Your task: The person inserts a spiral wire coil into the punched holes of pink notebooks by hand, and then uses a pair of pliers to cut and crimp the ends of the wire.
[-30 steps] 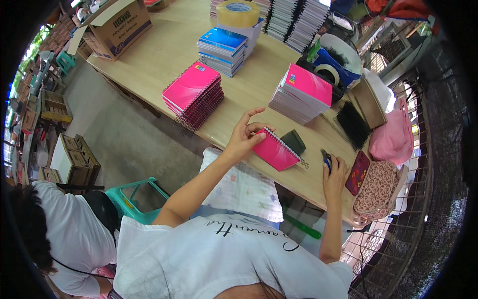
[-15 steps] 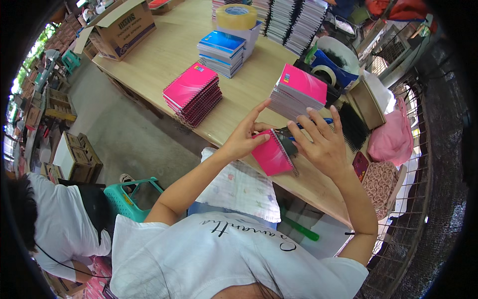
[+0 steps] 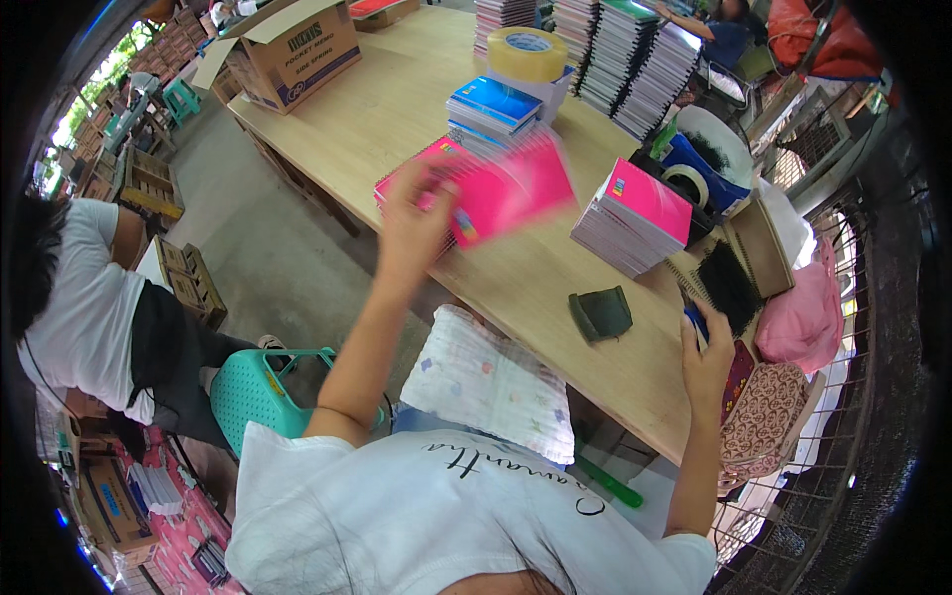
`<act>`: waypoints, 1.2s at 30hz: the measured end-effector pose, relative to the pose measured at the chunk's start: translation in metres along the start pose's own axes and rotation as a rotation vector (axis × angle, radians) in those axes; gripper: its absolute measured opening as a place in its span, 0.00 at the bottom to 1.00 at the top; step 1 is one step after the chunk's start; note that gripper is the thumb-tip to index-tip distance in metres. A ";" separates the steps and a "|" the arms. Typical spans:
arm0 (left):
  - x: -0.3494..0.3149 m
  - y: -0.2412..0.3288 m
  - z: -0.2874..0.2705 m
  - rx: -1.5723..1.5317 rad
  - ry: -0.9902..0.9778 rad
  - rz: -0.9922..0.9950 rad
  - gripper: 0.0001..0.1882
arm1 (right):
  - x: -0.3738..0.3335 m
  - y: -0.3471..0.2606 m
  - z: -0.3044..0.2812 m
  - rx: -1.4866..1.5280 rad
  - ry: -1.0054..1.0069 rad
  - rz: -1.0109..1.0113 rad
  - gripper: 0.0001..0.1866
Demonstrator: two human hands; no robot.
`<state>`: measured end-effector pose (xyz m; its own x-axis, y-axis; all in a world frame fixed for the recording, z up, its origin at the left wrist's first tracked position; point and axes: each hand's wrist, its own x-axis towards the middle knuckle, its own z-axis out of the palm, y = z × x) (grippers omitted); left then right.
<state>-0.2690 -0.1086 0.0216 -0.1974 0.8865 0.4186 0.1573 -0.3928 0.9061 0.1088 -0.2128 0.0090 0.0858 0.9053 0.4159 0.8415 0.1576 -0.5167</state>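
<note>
My left hand (image 3: 412,218) is closed on a pink spiral notebook (image 3: 526,188), which is smeared by motion. The notebook is tilted above a pile of pink spiral notebooks (image 3: 394,182), partly covering it. At the table's right edge, my right hand (image 3: 709,362) closes round a blue-handled hand tool (image 3: 696,319); its head is mostly hidden, so I cannot tell its exact kind. Black spiral coils (image 3: 730,288) lie just beyond that hand. A dark green curved block (image 3: 602,313) rests on the table between my hands. Behind it stands a pile of pink-covered pads (image 3: 635,220).
Small blue notebooks (image 3: 492,111) are stacked beside a roll of clear tape (image 3: 528,55). Tall notebook piles (image 3: 635,74) stand at the back, a cardboard box (image 3: 297,59) far left. A pink bag (image 3: 801,312) borders the right side. Another person (image 3: 89,297) is at my left.
My left hand has carried the pink notebook left and away to the pink pile. My right hand has drawn back right with the blue-handled tool. The dark green block now shows uncovered.
</note>
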 end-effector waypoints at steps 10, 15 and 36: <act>0.043 -0.047 -0.078 0.644 0.093 -0.078 0.18 | -0.054 0.024 0.063 -0.260 0.041 0.145 0.32; 0.042 -0.048 -0.071 0.906 0.108 0.005 0.19 | -0.040 -0.020 0.125 -0.176 -0.092 0.078 0.46; 0.130 -0.045 0.179 0.262 -0.339 0.033 0.16 | 0.068 0.148 0.069 -0.441 0.305 -0.159 0.16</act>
<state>-0.1289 0.0679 0.0238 0.1338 0.9219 0.3635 0.4074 -0.3855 0.8279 0.2023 -0.1007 -0.0909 0.0351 0.7184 0.6947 0.9945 0.0439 -0.0956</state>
